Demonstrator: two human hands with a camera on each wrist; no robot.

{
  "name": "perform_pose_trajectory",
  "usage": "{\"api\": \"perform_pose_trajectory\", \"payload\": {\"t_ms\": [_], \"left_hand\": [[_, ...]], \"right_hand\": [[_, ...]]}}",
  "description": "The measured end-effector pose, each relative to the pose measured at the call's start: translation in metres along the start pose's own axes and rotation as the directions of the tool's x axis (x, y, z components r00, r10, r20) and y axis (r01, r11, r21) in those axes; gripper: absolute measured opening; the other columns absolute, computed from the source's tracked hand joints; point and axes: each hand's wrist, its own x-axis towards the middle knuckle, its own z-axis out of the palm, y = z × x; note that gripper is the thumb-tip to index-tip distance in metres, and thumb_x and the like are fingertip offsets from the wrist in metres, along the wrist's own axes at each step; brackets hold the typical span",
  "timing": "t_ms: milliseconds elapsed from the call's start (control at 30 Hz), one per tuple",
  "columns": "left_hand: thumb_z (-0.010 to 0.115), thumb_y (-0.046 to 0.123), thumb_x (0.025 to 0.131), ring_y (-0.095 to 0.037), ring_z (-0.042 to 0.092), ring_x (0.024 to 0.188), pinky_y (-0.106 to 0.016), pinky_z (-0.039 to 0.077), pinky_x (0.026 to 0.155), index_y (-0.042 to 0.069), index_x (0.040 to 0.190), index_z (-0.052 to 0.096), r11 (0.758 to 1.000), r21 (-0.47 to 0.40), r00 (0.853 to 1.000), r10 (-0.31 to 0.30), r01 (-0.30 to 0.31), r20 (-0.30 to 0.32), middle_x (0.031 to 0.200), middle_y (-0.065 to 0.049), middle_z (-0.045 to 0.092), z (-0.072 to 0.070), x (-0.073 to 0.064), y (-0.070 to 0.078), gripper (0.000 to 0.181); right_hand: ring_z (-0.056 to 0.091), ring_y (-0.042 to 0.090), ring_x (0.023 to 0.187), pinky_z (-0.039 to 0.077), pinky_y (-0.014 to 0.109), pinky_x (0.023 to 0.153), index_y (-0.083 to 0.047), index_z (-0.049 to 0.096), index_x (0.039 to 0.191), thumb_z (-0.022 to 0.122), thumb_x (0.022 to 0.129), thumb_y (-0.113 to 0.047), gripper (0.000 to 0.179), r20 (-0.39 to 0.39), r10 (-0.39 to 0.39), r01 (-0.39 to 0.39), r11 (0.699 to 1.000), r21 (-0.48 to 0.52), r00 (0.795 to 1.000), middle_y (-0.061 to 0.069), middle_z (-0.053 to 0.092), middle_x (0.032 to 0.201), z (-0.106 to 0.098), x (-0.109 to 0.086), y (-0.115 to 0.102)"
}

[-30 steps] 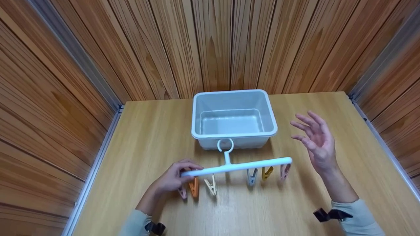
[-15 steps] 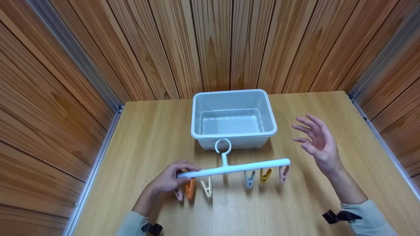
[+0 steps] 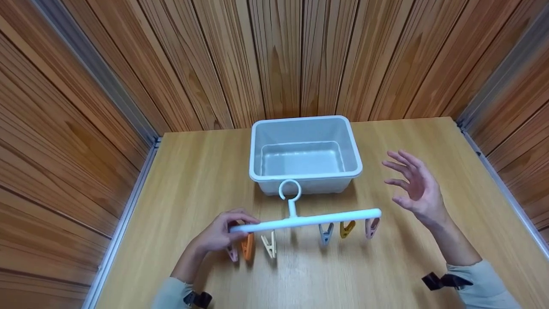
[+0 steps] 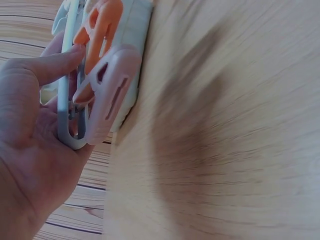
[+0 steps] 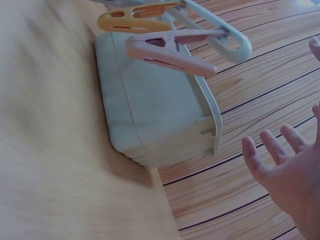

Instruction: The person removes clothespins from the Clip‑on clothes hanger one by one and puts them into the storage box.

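Note:
My left hand [image 3: 221, 231] grips the left end of a pale blue clip hanger [image 3: 309, 220], thumb and fingers round its bar. The hanger is held above the table, its hook [image 3: 290, 189] pointing up and overlapping the bin's front in the head view. Under its left half hang a pink clothespin [image 4: 113, 95], an orange clothespin [image 3: 247, 247] and a cream clothespin [image 3: 269, 245]. A blue clothespin [image 3: 326, 234], a yellow clothespin [image 5: 134, 18] and another pink clothespin [image 5: 167, 52] hang under the right half. My right hand [image 3: 418, 191] is raised off the hanger's right end, fingers spread, holding nothing.
A grey plastic bin [image 3: 254, 150] with nothing inside stands behind the hanger on the wooden table [image 3: 197, 171]. Wood-panelled walls [image 3: 283, 60] rise at the back and both sides, with metal rails [image 3: 124, 227] along the table's side edges.
My left hand and the hanger have shifted slightly left. My right hand has moved a little to the right and its thumb has spread farther from the fingers.

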Motion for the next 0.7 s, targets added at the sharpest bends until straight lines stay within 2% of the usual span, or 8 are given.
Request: {"api": "perform_pose_trajectory", "payload": {"t_ms": [133,200,367,467,567,700], "left_hand": [[0.076,0.006,0.105,-0.024,0.063,0.122,-0.031,0.056,0.107,0.015,0.139,0.080,1.000,-0.007,1.000,-0.009,0.008,-0.023,0.132,-0.008,0.071,-0.001,-0.001,0.002,0.035],[0.076,0.004,0.104,-0.023,0.063,0.120,-0.029,0.057,0.104,0.012,0.139,0.080,1.000,0.000,0.999,0.017,-0.017,-0.038,0.129,-0.008,0.071,-0.002,-0.001,0.003,0.036],[0.076,0.000,0.102,-0.018,0.064,0.114,-0.028,0.057,0.100,0.008,0.137,0.079,0.996,0.027,0.993,0.087,-0.085,-0.077,0.127,-0.011,0.072,-0.003,-0.001,0.003,0.037],[0.076,0.000,0.102,-0.018,0.064,0.113,-0.028,0.057,0.100,0.007,0.137,0.079,0.994,0.035,0.990,0.105,-0.102,-0.095,0.129,-0.015,0.072,-0.004,-0.002,0.002,0.036],[0.075,0.001,0.103,-0.021,0.065,0.113,-0.028,0.055,0.101,0.007,0.137,0.079,0.993,0.042,0.987,0.115,-0.111,-0.110,0.129,-0.019,0.071,-0.005,-0.002,0.002,0.035],[0.074,0.003,0.105,-0.027,0.065,0.111,-0.027,0.055,0.097,0.009,0.138,0.079,0.993,0.044,0.986,0.112,-0.107,-0.126,0.129,-0.021,0.070,-0.007,-0.002,0.002,0.033]], "right_hand": [[0.059,0.028,0.157,0.060,0.030,0.114,0.015,0.035,0.166,0.085,0.080,0.014,0.099,0.053,-0.069,0.072,0.995,-0.067,0.996,0.020,0.048,0.176,-0.002,0.002,0.001],[0.058,0.027,0.158,0.060,0.029,0.114,0.017,0.035,0.164,0.087,0.076,0.015,0.102,0.066,-0.084,0.091,0.990,-0.106,0.994,0.019,0.048,0.177,-0.002,0.003,0.001],[0.058,0.024,0.158,0.061,0.026,0.111,0.018,0.036,0.163,0.091,0.066,0.019,0.111,0.078,-0.072,0.088,0.971,-0.222,0.994,0.016,0.046,0.178,-0.001,0.005,-0.002],[0.058,0.023,0.158,0.062,0.025,0.109,0.017,0.035,0.163,0.093,0.064,0.018,0.114,0.087,-0.066,0.086,0.964,-0.251,0.994,0.016,0.044,0.178,0.002,0.005,-0.001],[0.057,0.026,0.159,0.063,0.028,0.108,0.017,0.034,0.164,0.092,0.067,0.019,0.113,0.093,-0.076,0.092,0.977,-0.192,0.993,0.019,0.043,0.179,0.005,0.005,0.003],[0.059,0.030,0.157,0.066,0.036,0.107,0.011,0.033,0.168,0.085,0.079,0.020,0.103,0.069,-0.047,0.047,0.999,-0.005,0.996,0.020,0.043,0.179,0.010,0.005,0.008]]}}
